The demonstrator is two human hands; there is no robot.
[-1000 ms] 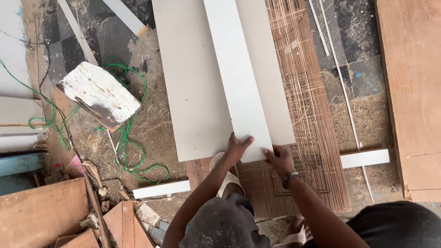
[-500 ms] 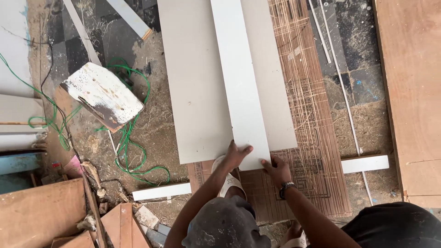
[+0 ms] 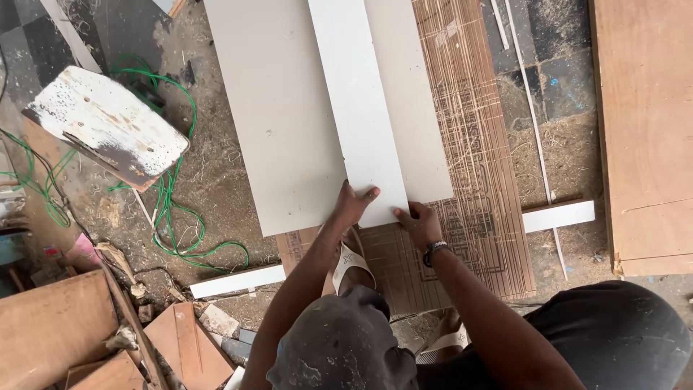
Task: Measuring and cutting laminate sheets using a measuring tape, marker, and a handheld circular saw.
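White strip (image 3: 357, 108) lies lengthwise on a grey panel (image 3: 281, 115) at frame centre. Left hand (image 3: 355, 204) and right hand (image 3: 419, 224), arms extended from the lower frame, each pinch its near end, fingers curled over the edge.

A narrow white board (image 3: 359, 108) was held at its near end by both hands, the left hand (image 3: 355, 204) on its left corner and the right hand (image 3: 417, 222) on its right. It lay on a wider grey panel (image 3: 281, 123), which apparently rested on a scored brown sheet (image 3: 476, 166). A green cable (image 3: 170, 195) was coiled nearby.
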